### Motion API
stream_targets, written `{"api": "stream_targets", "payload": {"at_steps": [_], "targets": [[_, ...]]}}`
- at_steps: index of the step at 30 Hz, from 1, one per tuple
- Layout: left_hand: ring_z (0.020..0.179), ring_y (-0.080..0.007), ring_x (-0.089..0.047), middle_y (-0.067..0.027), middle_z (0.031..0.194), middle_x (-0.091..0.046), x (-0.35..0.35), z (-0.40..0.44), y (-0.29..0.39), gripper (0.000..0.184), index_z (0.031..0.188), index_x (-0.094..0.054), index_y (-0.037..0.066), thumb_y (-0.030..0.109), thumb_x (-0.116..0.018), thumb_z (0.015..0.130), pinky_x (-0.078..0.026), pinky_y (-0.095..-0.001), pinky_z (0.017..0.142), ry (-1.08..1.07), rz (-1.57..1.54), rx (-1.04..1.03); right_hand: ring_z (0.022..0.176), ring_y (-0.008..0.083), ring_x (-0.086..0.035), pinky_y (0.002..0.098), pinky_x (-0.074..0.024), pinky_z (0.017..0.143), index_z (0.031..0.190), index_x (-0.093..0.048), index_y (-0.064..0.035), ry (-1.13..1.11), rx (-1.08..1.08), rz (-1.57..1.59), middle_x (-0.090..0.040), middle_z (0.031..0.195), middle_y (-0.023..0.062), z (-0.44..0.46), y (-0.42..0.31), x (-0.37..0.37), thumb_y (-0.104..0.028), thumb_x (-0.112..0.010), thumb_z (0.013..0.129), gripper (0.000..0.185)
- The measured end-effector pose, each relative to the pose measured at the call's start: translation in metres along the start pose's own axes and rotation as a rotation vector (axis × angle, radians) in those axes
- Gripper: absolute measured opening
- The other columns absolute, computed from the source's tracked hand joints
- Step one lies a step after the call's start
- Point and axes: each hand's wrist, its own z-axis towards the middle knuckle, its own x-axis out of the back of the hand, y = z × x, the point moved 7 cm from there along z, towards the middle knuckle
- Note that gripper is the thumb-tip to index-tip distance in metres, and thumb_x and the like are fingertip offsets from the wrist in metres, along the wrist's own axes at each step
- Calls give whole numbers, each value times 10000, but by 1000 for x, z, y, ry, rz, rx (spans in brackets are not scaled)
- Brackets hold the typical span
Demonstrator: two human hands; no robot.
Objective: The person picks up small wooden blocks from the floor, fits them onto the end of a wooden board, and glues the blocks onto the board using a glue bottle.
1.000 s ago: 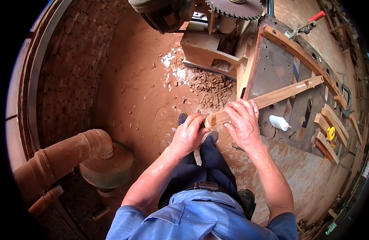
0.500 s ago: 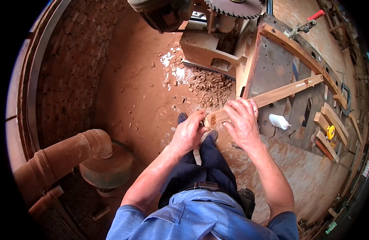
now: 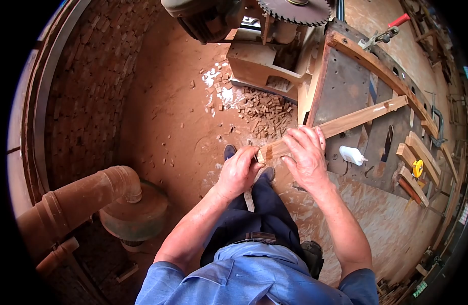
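Note:
A long wooden board (image 3: 363,116) slants across the view, its far end over the metal machine table and its near end out past the table edge. My right hand (image 3: 306,155) is closed over the board near this end, fingers on top and thumb along the near side. At the board's end, my left hand (image 3: 238,174) is closed in a pinch against the end face. A small dark bit shows at its fingertips, too small to name. A white glue bottle (image 3: 352,155) lies on the metal table (image 3: 340,91), right of my right hand.
A circular saw blade (image 3: 295,9) with its motor (image 3: 203,18) stands at the top. Clamped wood (image 3: 376,66) runs along the table's far side. Wood pieces (image 3: 422,152) and a yellow tape measure (image 3: 417,168) lie at right. Offcuts (image 3: 269,114) cover the floor; a duct (image 3: 86,195) stands left.
Both hands keep their hold at almost the same place. The board and the whole view have shifted very slightly.

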Motion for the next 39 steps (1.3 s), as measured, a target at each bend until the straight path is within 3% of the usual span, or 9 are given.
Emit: {"api": "stream_targets", "payload": {"at_steps": [10,16,18,22,23,26,32,35,39], "targets": [[873,-359,-686,-195,1050,-671,0,0,0,449,1168,-587,0,40,-785,768,-580,-389,749,27,22,-32,1372,375,-421,503,-321,1158,1249,-616,-41,30,71,127,-530,1429,143,-15,3,12,-100,-811,722,565],[872,-348,-694,-194,1035,-674,3,2,4,451,1162,-588,-8,29,-784,757,-588,-388,743,-17,65,-29,1278,384,-516,481,-416,1075,1107,-665,24,122,0,192,-627,1288,171,-52,8,36,-54,-791,722,412],[869,-345,-697,-192,1024,-677,3,2,4,451,1158,-588,-11,30,-785,755,-590,-388,740,-33,75,-25,1076,361,-622,437,-494,957,1030,-677,42,224,-40,290,-680,1146,164,-71,16,42,14,-756,733,309],[858,-337,-702,-190,1012,-683,5,4,6,452,1154,-588,-15,37,-787,752,-594,-385,734,-49,106,-29,943,251,-627,372,-503,865,958,-658,26,377,-490,311,-664,987,103,-128,64,49,27,-734,794,180],[854,-334,-703,-189,1010,-684,6,4,7,452,1153,-588,-15,39,-787,752,-594,-384,733,-52,122,-36,952,204,-604,349,-488,875,1014,-634,17,393,-664,374,-645,996,72,-146,87,44,20,-721,837,197],[845,-324,-707,-190,1009,-686,7,5,8,452,1151,-587,-15,43,-788,751,-596,-379,728,-67,126,-38,1051,198,-598,333,-473,933,1198,-584,10,573,-802,493,-644,1125,85,-171,134,41,24,-705,866,354],[799,-315,-703,-176,965,-686,6,4,6,452,1152,-583,-13,45,-787,754,-589,-378,697,-78,124,-45,1215,217,-569,337,-439,1059,1415,-451,3,598,-636,651,-603,1312,141,-139,148,35,58,-678,881,583],[785,-314,-700,-172,948,-683,6,4,6,453,1154,-581,-13,42,-785,754,-585,-379,686,-75,125,-56,1197,215,-588,334,-463,1048,1371,-476,14,556,-683,786,-608,1321,150,-129,152,28,78,-661,887,521],[786,-311,-700,-172,955,-683,6,5,6,456,1153,-579,-13,41,-787,750,-585,-378,686,-87,121,-51,1147,221,-626,331,-512,995,1279,-514,8,485,-679,706,-631,1294,166,-124,160,26,81,-640,902,404]]}}
